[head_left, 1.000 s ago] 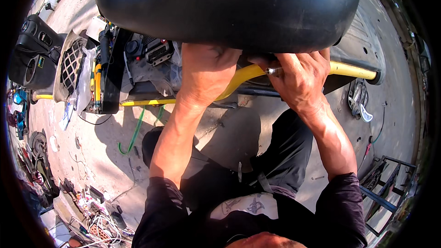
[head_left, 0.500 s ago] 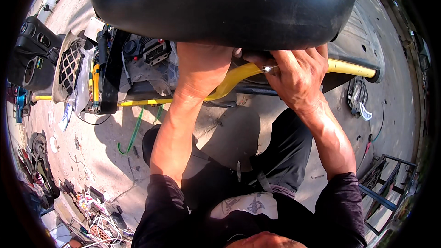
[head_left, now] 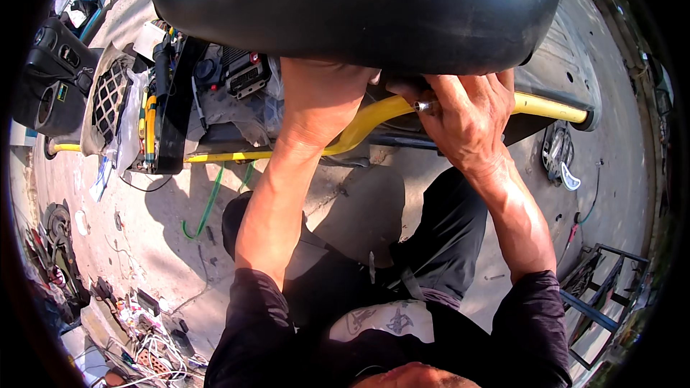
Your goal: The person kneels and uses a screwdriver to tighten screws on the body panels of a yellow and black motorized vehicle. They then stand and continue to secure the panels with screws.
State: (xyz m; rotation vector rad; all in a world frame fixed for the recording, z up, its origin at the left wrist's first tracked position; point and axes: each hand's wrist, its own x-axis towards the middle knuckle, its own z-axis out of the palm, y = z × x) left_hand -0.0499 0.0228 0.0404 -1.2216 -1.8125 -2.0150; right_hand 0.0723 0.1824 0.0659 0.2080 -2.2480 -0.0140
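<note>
A black padded seat (head_left: 352, 7) spans the top of the view, above a yellow tubular frame (head_left: 546, 105). My left hand (head_left: 320, 100) reaches up beneath the seat's lower edge, its fingers mostly hidden there. My right hand (head_left: 463, 118) is just right of it, fingers curled up under the seat, closed round a small silver cylindrical metal piece (head_left: 424, 106) beside the frame's bend. What lies behind my fingers is hidden.
An open compartment holds a finned electronic box (head_left: 244, 72) and tools (head_left: 152, 118). A black body panel (head_left: 50, 75) is at left, clutter and cables (head_left: 154, 359) lower left, a metal rack (head_left: 604, 302) lower right, a green strap (head_left: 208, 208) on the ground.
My left hand has shifted slightly left and up since one second ago. My right hand stays nearly in place with the metal piece. The whole view has shifted slightly.
</note>
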